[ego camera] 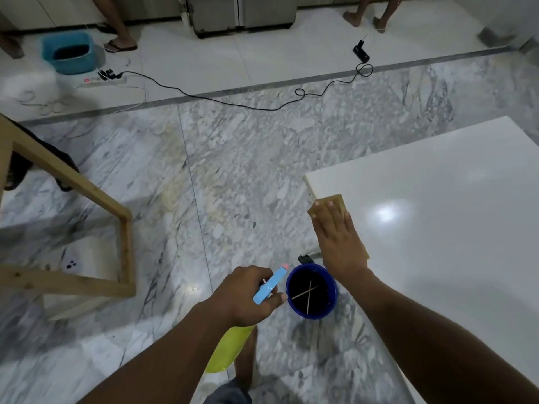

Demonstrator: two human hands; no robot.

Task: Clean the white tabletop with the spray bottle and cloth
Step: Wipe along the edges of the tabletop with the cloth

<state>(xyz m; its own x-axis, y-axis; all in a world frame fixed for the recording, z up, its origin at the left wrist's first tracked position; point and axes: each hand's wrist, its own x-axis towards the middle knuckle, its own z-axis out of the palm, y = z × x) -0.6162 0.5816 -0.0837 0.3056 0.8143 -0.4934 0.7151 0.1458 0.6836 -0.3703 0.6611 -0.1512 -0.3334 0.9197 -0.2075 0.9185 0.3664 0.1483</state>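
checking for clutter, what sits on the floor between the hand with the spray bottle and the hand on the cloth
In the head view, a dark blue round bucket holding two crossed thin sticks.

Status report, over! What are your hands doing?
Left hand gripping spray bottle. Right hand flat on cloth at tabletop corner. Nothing blocking.

Looks like a room in a home, open to a kitchen area: grey-veined marble floor [248, 176] meeting plain white tiles [233, 62], with a steel appliance base [242, 16] against the far wall. Lived-in clutter all round: power strip [102, 80] trailing a black cable [233, 103], teal basket [70, 52], blue bucket [311, 291], bare wooden frame [87, 188], barefoot and sandalled people standing by.
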